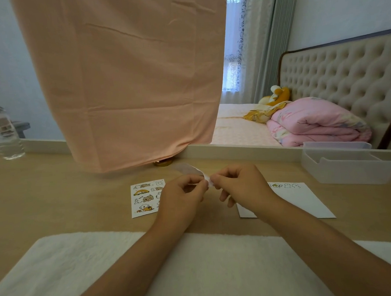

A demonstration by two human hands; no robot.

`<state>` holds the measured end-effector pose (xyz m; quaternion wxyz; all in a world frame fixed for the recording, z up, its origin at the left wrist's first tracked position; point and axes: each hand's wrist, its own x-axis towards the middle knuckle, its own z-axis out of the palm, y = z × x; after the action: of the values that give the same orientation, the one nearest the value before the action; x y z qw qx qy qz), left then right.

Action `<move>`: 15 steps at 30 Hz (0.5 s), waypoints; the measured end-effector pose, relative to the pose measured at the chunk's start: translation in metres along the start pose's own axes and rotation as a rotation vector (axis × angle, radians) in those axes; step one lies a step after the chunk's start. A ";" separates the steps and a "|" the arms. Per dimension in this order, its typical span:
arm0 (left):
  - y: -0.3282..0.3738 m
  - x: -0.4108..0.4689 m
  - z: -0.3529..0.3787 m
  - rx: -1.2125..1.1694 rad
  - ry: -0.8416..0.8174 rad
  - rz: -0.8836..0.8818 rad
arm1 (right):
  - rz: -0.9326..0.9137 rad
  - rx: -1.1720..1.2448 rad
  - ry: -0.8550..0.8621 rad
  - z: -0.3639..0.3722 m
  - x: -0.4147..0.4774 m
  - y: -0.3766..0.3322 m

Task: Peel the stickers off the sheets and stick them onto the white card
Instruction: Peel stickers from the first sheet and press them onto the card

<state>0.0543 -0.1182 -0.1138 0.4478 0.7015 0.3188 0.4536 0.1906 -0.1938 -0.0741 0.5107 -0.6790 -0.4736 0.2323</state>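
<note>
A sticker sheet (145,197) with cartoon dog stickers lies flat on the wooden desk, just left of my left hand (183,194). A white card (300,201) lies to the right, with a few stickers along its top edge; my right wrist covers its left part. Both hands are raised over the desk between them. They pinch a small curled, blurred sticker sheet (197,170) between their fingertips. My right hand (238,184) holds its lower end, fingers curled.
A clear plastic tray (349,163) stands at the right back of the desk. A water bottle (3,134) is at the far left. Peach cloth (126,83) hangs over a mirror behind, a gold lid (162,163) below it. A white towel (197,273) lies at the near edge.
</note>
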 end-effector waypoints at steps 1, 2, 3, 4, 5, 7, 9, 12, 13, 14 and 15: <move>0.000 0.000 0.000 0.001 -0.001 0.000 | 0.049 0.046 -0.017 -0.001 0.000 -0.001; 0.001 -0.001 0.000 0.001 -0.002 -0.002 | 0.096 0.088 -0.037 -0.001 0.000 -0.001; 0.001 -0.001 0.000 0.002 -0.002 -0.007 | 0.136 0.126 -0.056 -0.002 0.000 -0.001; 0.002 -0.001 0.000 0.003 0.000 -0.015 | 0.165 0.155 -0.072 -0.003 0.000 -0.001; 0.002 -0.001 0.000 0.000 0.002 -0.026 | 0.186 0.175 -0.084 -0.004 0.000 -0.001; 0.002 -0.001 -0.001 -0.007 0.003 -0.043 | 0.218 0.197 -0.107 -0.006 0.001 -0.001; 0.002 0.000 -0.001 -0.026 0.005 -0.059 | 0.244 0.220 -0.131 -0.007 0.001 -0.002; 0.005 0.000 -0.001 -0.100 0.010 -0.098 | 0.271 0.255 -0.152 -0.008 0.001 -0.001; 0.006 0.000 -0.001 -0.119 0.014 -0.114 | 0.278 0.264 -0.155 -0.007 0.001 -0.001; 0.006 0.000 -0.001 -0.134 0.018 -0.127 | 0.283 0.271 -0.156 -0.007 0.001 -0.001; 0.006 0.000 -0.001 -0.145 0.019 -0.138 | 0.287 0.273 -0.154 -0.007 0.001 0.000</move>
<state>0.0532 -0.1205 -0.1081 0.5243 0.6394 0.3370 0.4502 0.1967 -0.1957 -0.0713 0.5220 -0.6443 -0.3737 0.4157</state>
